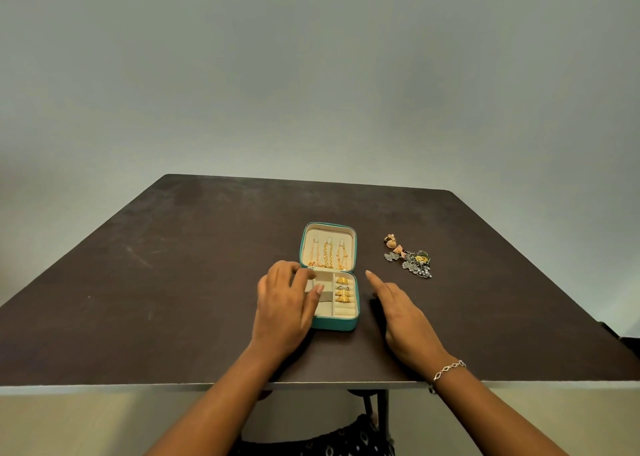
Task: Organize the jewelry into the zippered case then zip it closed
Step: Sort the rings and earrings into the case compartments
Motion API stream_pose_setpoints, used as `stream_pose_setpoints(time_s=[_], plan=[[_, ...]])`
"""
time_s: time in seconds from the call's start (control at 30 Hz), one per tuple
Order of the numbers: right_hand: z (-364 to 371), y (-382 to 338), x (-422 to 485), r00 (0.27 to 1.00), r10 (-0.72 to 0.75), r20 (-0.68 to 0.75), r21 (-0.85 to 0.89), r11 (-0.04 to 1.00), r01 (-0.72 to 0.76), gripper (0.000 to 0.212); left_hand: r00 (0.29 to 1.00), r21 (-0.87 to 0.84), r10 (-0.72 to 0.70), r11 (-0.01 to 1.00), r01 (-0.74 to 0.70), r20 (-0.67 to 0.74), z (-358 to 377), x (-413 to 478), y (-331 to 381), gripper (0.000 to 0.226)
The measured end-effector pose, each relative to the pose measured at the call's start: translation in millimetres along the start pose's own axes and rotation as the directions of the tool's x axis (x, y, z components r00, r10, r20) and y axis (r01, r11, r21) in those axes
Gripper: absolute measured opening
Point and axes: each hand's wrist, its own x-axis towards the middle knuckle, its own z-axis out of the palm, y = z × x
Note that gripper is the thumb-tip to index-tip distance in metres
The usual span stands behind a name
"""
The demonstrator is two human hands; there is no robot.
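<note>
Left hand on case, right hand (outstretched)

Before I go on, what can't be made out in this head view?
Head view only:
Left compartments of the case: mostly covered by the left hand.
Loose jewelry pile: too small and tangled to count pieces.
Zipper pull: too small to find.
Table under the right hand: hidden by the palm.
</note>
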Motion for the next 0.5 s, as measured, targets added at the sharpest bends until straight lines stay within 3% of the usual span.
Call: stream_pose_setpoints(time_s=[0.13,0.3,0.4,0.5], plan=[[-1.2,24.9,1.2,0.992,0.046,-0.116,0.047,0.998,-0.041,0.061,0.992,-0.027,0.088,0.996,-0.090,-0.090,1.0,1.6,17.3,0.044],[-3.5,56.6,8.8,0.886,0.328,-0.327,0.211,0.939,-0.270,0.048,0.943,-0.048,0.303,0.949,-0.312,-0.140,25.9,2.6,66.6,0.035],[-10.3,74.1,14.4,0.804,0.512,-0.301,0.355,0.843,-0.404,0.044,0.927,-0.056,0.366,0.927,-0.370,-0.078,48.0,3.8,92.8,0.032],[-15.9,87.4,23.2,0.790,0.545,-0.282,0.394,0.816,-0.422,0.042,0.929,-0.063,0.370,0.927,-0.369,0.011,67.8,8.6,109.4,0.031]])
